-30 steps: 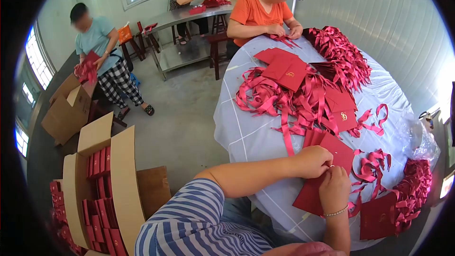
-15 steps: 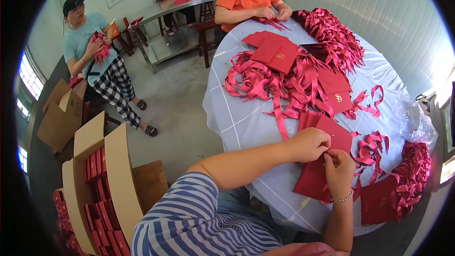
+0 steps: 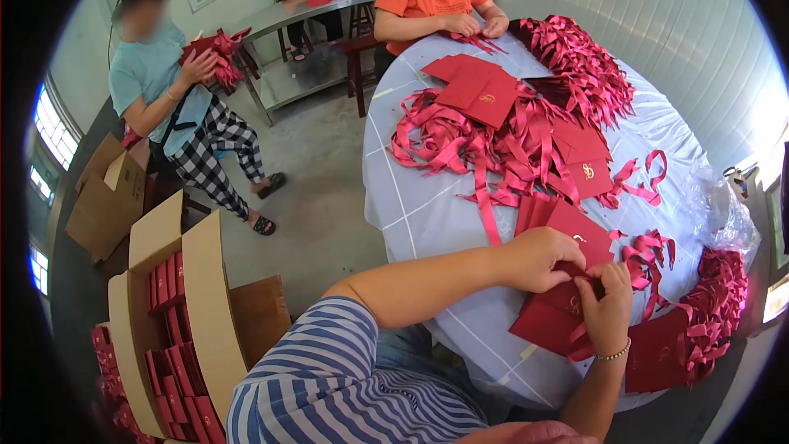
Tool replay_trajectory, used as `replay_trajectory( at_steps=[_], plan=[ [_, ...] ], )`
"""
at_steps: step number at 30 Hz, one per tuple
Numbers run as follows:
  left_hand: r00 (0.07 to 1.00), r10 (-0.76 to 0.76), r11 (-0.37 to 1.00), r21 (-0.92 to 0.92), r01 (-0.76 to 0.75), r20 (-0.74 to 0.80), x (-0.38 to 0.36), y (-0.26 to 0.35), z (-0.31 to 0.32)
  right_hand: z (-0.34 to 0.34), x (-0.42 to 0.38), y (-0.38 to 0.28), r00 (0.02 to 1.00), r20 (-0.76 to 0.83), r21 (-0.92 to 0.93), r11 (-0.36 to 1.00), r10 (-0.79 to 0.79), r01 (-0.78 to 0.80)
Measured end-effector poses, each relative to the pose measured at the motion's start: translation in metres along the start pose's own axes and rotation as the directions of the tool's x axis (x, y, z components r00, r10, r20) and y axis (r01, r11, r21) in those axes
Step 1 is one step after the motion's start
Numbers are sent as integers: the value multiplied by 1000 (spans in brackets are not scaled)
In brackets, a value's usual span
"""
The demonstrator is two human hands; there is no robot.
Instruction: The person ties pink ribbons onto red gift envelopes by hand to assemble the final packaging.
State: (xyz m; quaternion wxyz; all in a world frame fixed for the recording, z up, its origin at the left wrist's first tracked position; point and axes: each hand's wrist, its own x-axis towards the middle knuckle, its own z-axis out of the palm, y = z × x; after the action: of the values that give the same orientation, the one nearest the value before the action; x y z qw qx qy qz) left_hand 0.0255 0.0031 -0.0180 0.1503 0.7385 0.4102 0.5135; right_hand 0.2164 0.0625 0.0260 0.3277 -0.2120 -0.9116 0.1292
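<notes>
Both hands meet over a stack of dark red paper bags (image 3: 542,325) near the table's front edge. My left hand (image 3: 546,259) is closed in a pinch on a red ribbon at a bag's upper edge. Close beside it, my right hand (image 3: 606,300), with a beaded bracelet at the wrist, pinches the same ribbon area; the fingers hide the exact hold. A ribbon loop (image 3: 580,342) hangs below the right hand. Above the left hand, more red bags (image 3: 567,222) with gold lettering lie fanned out. Loose red ribbons (image 3: 645,259) lie just right of my hands.
A ribbon heap (image 3: 509,144) and finished-looking bags (image 3: 715,321) share the round table (image 3: 403,214). Clear plastic (image 3: 727,218) lies at its right edge. Across it sits a person in orange (image 3: 419,0). An open carton (image 3: 214,296) of red bags stands at left.
My hands have shifted slightly right, and the ribbon loop below the right hand shows more. The standing person at left has turned and moved right, holding red ribboned items out farther.
</notes>
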Motion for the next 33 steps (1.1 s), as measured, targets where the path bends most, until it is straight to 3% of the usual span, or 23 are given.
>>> replay_trajectory(
  at_steps=[2, 3, 4, 6, 7, 10, 12, 14, 16, 17, 22, 24, 27, 31, 32, 33],
  plan=[
    [998, 56, 998, 20, -56, -21, 3, 3, -2, 0, -3, 3, 999, -24, -28, 999, -40, 40],
    [999, -46, 999, -23, 46, 16, 3, 5, -3, -1, -1, 3, 991, -48, -78, 990, -125, 121],
    [999, 41, 999, 5, -41, -35, 4, 2, -2, -1, 0, 2, 990, -53, -114, 985, -134, 128],
    [997, 56, 998, 25, -55, -60, 4, -9, 3, 0, 5, 0, 990, -47, -73, 989, -131, 128],
    [998, -36, 999, -41, 34, -54, 6, -4, 1, -4, 8, -1, 998, -4, -5, 998, -60, 60],
    [999, -20, 999, -32, 19, -38, 14, 2, -7, -17, 19, 16, 989, 93, 260, 956, 116, -137],
    [996, 60, 997, 45, -57, -66, 19, -2, -7, -27, 31, 23, 921, 289, 258, 905, 261, -337],
    [997, 81, 996, 46, -80, -19, 27, 0, -14, -26, 49, 31, 925, 295, 279, 904, 239, -323],
    [984, 173, 975, 136, -178, 46, 30, -3, -18, -31, 67, 38, 740, 626, 129, 903, 246, -410],
    [981, 183, 973, 129, -189, 60, 25, 2, -10, -34, 61, 43, 721, 663, 154, 906, 200, -393],
    [973, 228, 943, 241, -231, 42, 24, 3, -6, -27, 71, 50, 696, 712, 288, 866, 91, -408],
    [971, 235, 938, 253, -238, 41, 23, 0, -4, -30, 77, 42, 624, 740, 149, 843, 252, -517],
    [969, 243, 927, 284, -246, 46, 23, 0, -2, -33, 83, 38, 568, 777, 29, 886, 271, -462],
    [982, 178, 944, 272, -189, 65, 23, 5, -3, -32, 78, 35, 588, 758, 14, 894, 282, -447],
    [980, 186, 941, 274, -197, 66, 22, 6, -5, -29, 73, 38, 643, 718, 67, 893, 267, -445],
    [994, 83, 982, 163, -94, 72, 22, 7, -8, -24, 68, 42, 693, 676, 119, 891, 251, -438]
  ],
)
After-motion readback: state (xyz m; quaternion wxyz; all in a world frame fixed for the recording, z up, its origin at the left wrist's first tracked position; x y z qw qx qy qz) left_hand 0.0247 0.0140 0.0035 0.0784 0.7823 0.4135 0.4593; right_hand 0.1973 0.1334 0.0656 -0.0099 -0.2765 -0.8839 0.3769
